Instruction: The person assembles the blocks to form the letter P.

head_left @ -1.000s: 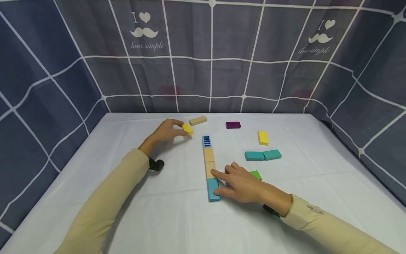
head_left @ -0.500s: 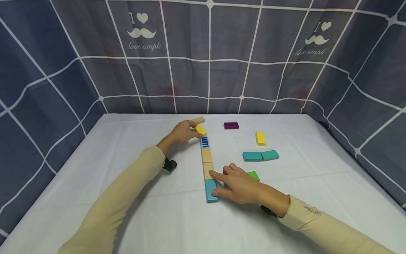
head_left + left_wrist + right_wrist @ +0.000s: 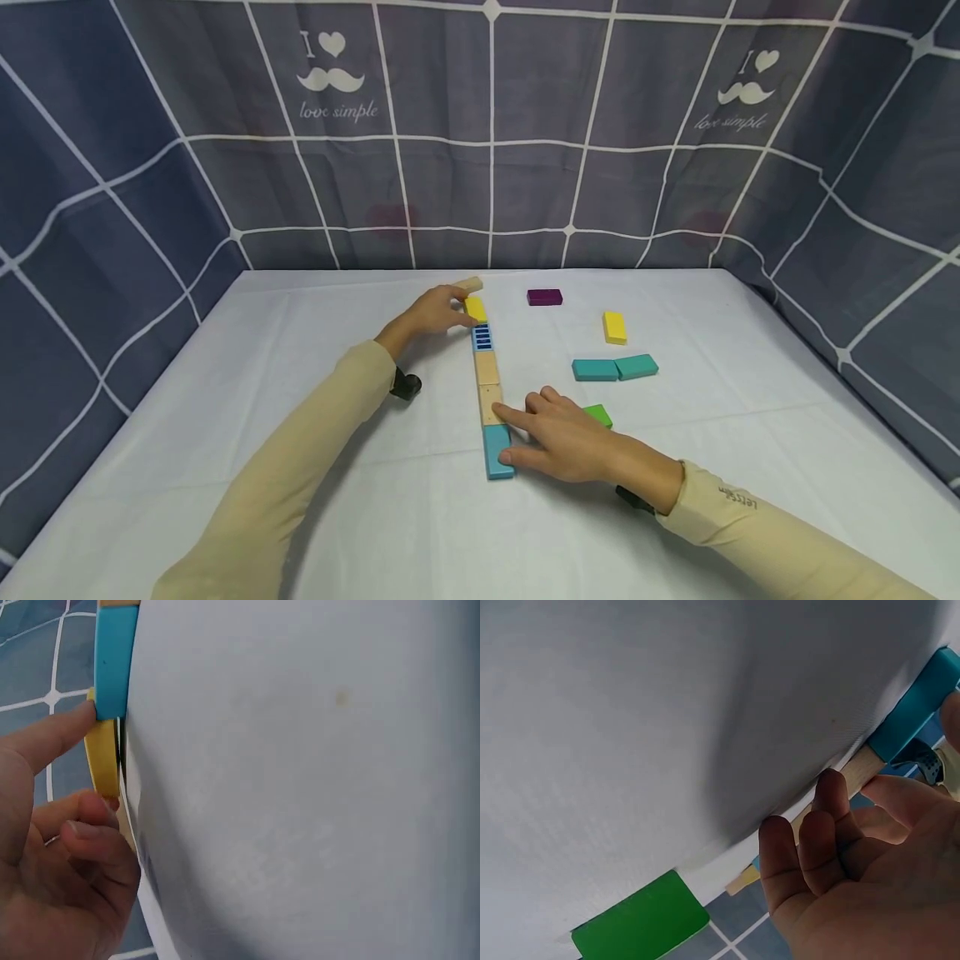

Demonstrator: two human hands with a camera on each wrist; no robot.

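A straight row of blocks lies on the white cloth. My left hand [image 3: 435,310] pinches a yellow block [image 3: 476,308] at its far end, against a blue block with dark stripes [image 3: 482,337]. In the left wrist view, thumb and fingertips sit at opposite ends of that yellow block [image 3: 103,761]. Two wooden blocks [image 3: 486,367] come nearer in the row, then a plain blue block [image 3: 497,462]. My right hand [image 3: 573,442] touches the nearer wooden block [image 3: 489,398] with its index fingertip and the plain blue block with its thumb. Its other fingers are loosely bent [image 3: 870,877].
A loose wooden block [image 3: 472,283] lies behind the left fingers. To the right are a purple block [image 3: 544,297], another yellow block [image 3: 614,327] and two teal blocks [image 3: 595,370]. The right hand partly covers a green block [image 3: 599,415]. Checked curtains [image 3: 435,183] surround the table.
My left hand has carried the yellow block rightward to the far end of the row and turned it in line. The right hand has stayed on the row.
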